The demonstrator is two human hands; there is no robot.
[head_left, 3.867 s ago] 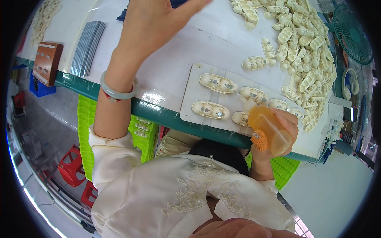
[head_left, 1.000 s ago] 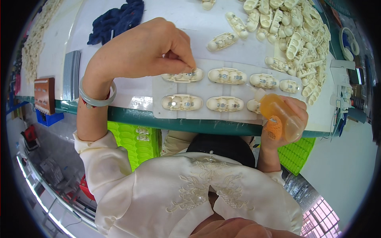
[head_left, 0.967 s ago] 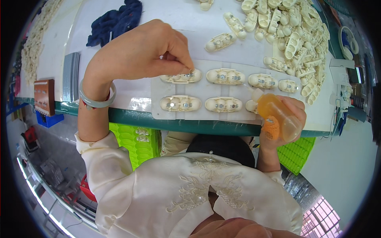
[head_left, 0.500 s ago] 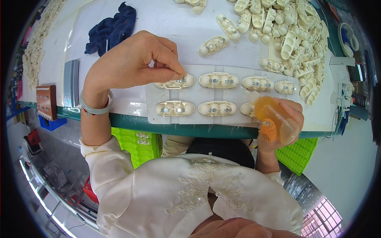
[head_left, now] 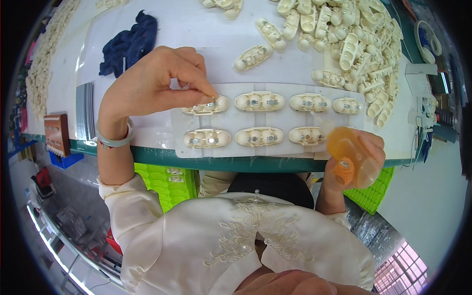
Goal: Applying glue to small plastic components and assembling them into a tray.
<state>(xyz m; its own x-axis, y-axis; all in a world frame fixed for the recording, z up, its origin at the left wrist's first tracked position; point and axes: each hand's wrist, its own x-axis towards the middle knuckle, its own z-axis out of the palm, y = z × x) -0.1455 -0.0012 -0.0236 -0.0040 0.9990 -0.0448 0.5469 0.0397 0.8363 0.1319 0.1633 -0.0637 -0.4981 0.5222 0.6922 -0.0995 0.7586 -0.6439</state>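
Note:
My left hand (head_left: pixel 157 81) is closed in a pinch over the upper-left cream oval case (head_left: pixel 222 104). Whatever tiny piece sits between its fingertips is too small to make out. A squeeze bottle (head_left: pixel 355 152) of amber liquid is gripped in my right hand (head_left: pixel 376 147). Its pale nozzle (head_left: pixel 322 123) points up and left, close to the lower-right case (head_left: pixel 306 135). An orange textured finger cover (head_left: pixel 343 170) is on my right thumb. Several such cases, each with small metal pieces inside, lie in two rows on a white board (head_left: pixel 290 147).
A large pile of cream cases (head_left: pixel 364 49) fills the back right of the table. Two loose cases (head_left: pixel 252 58) lie before it. A dark blue cloth (head_left: pixel 130 42), grey strips (head_left: pixel 85 110) and a brown block (head_left: pixel 57 135) are at the left. Green trays (head_left: pixel 164 187) sit below the table edge.
My right hand and the bottle have drawn slightly right and nearer, uncovering the lower-right case. My left hand keeps its pinch over the same case. The whole view has shifted a little.

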